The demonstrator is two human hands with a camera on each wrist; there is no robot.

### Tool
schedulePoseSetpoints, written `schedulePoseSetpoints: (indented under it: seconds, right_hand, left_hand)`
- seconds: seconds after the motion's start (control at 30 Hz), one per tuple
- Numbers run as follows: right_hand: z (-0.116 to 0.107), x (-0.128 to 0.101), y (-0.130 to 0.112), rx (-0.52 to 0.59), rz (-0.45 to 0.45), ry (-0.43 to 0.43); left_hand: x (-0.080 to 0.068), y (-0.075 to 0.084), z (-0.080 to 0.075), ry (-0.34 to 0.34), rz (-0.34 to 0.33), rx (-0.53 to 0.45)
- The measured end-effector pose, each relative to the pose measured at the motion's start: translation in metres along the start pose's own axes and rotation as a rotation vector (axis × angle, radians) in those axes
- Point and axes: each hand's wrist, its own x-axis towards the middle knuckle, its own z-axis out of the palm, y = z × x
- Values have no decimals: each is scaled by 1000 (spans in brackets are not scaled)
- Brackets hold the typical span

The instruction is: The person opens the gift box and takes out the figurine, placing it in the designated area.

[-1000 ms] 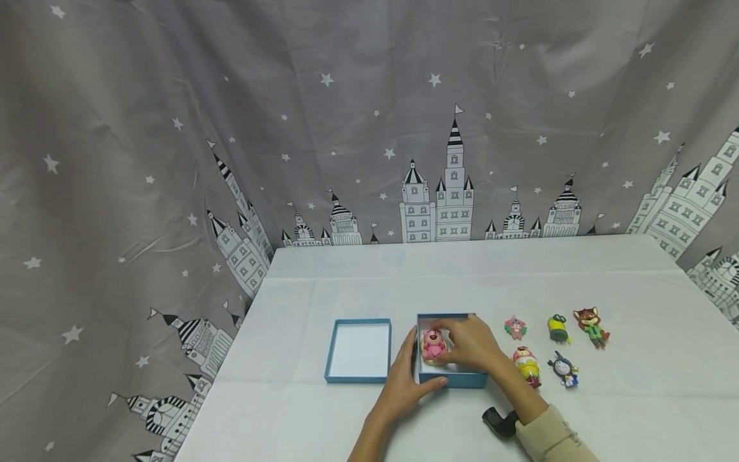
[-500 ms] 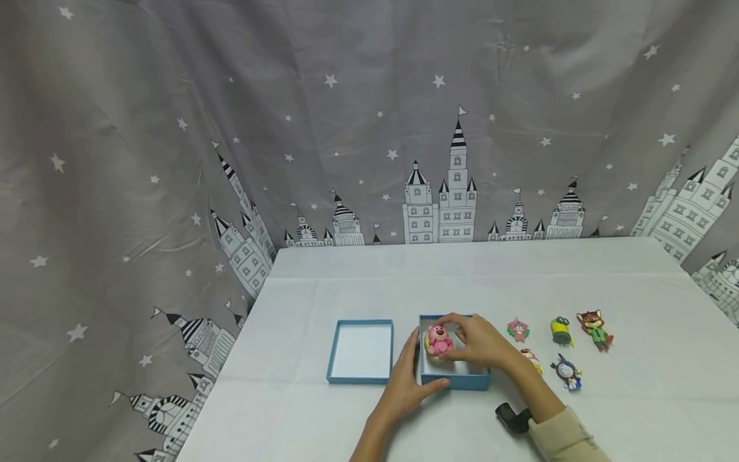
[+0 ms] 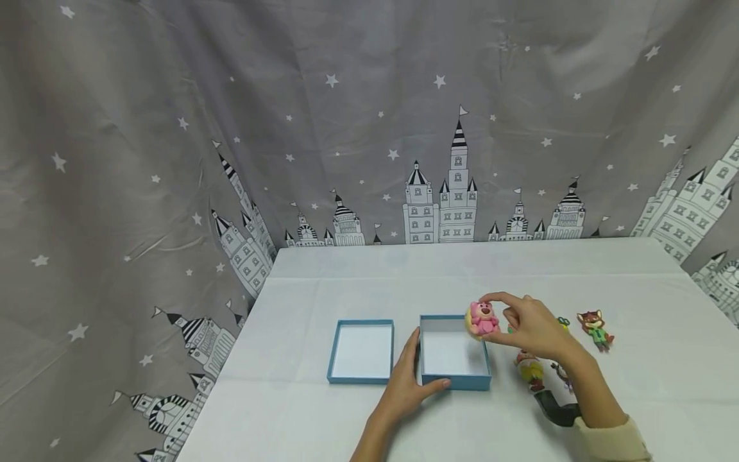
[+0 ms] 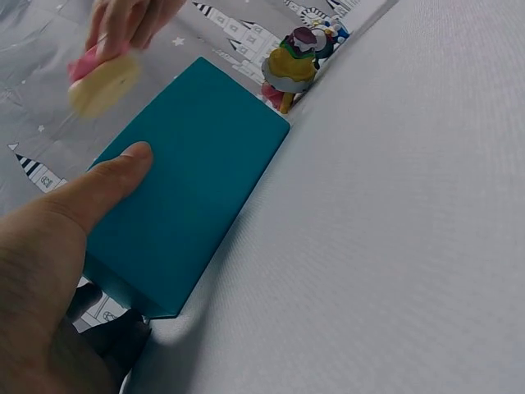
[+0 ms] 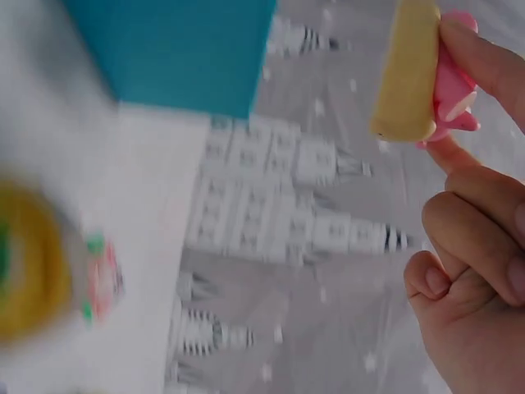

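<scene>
My right hand (image 3: 534, 326) pinches a pink bear figurine (image 3: 484, 319) with a pale yellow back between thumb and index finger. The figurine hangs over the right rim of an open blue box (image 3: 462, 383) with a white inside. In the right wrist view, the yellow back (image 5: 408, 74) is side-on and the other fingers are curled below. At the box's near left corner, my left hand (image 3: 399, 390) holds it, with the thumb on the front wall and the fingers along the left side. The left wrist view shows that thumb (image 4: 119, 176) against the blue wall.
A blue-rimmed white lid (image 3: 360, 383) lies left of the box. On the right are a fox figurine (image 3: 596, 329) and a yellow-clad figurine (image 3: 529, 369); others are partly hidden by the right arm. A grey castle-print curtain (image 3: 358, 96) stands behind the white table (image 3: 277, 385).
My right hand has lifted the bear figurine from inside the box and carried it up and to the right. The left hand has stayed at the box corner.
</scene>
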Motion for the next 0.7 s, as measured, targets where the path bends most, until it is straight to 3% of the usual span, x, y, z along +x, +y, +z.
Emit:
schedulePoseSetpoints:
  seconds: [0.4, 0.7]
  right_hand:
    - [-66, -62, 56, -79, 200, 12]
    - [-80, -110, 101, -197, 316, 28]
  left_hand:
    - [-1, -1, 1, -1, -5, 6]
    - [-1, -2, 1, -4, -20, 11]
